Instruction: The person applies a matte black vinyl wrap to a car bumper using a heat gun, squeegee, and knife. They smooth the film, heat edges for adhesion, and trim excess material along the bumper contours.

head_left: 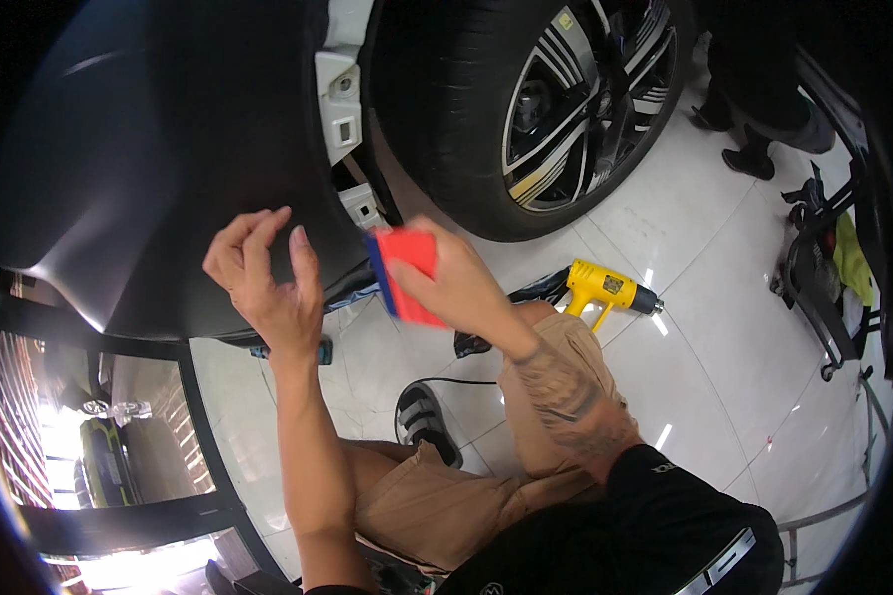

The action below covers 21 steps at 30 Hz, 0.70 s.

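Note:
My right hand (453,273) grips a red squeegee (414,252) with a dark blue edge, slightly blurred by motion. It is beside the end of a matte black car body panel (203,149), close to white metal brackets (343,109) along the wheel opening. Whether the squeegee touches the panel I cannot tell. My left hand (268,283) is raised in front of the panel's lower part, fingers bent and apart, holding nothing. Right of the hands is the car's wheel (566,109), with a black tyre and a black-and-silver rim.
A yellow heat gun (605,288) is beside my right knee. A teal-and-black tool (324,351) lies on the white tiled floor (685,367) below the panel. Another person's feet (747,164) show at upper right, near a black wheeled cart (814,288). Glass panes stand at lower left.

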Available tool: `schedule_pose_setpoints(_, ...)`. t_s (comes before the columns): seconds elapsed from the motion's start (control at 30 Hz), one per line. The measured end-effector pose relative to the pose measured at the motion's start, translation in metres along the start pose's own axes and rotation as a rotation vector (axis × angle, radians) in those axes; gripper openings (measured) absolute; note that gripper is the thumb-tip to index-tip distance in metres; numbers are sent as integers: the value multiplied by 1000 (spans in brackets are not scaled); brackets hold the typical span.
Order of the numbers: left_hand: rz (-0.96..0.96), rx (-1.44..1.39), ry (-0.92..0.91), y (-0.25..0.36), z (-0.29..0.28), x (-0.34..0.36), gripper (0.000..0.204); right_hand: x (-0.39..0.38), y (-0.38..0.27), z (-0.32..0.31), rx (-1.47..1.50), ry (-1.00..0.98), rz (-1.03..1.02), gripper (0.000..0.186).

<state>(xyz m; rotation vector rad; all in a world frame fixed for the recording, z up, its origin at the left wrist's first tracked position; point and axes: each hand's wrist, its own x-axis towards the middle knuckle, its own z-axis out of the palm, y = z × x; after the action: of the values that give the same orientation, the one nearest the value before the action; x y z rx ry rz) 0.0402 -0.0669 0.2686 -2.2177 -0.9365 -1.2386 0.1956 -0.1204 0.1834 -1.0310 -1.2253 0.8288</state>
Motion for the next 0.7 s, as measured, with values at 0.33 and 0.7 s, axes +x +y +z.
schedule_pose_setpoints(0.33,308,350,357,-20,41,60,32,-180,107,-107,-897,-183,72,61)
schedule_pose_setpoints(0.7,688,383,-249,-33,22,56,35,-175,373,-156,-741,53,832,55)
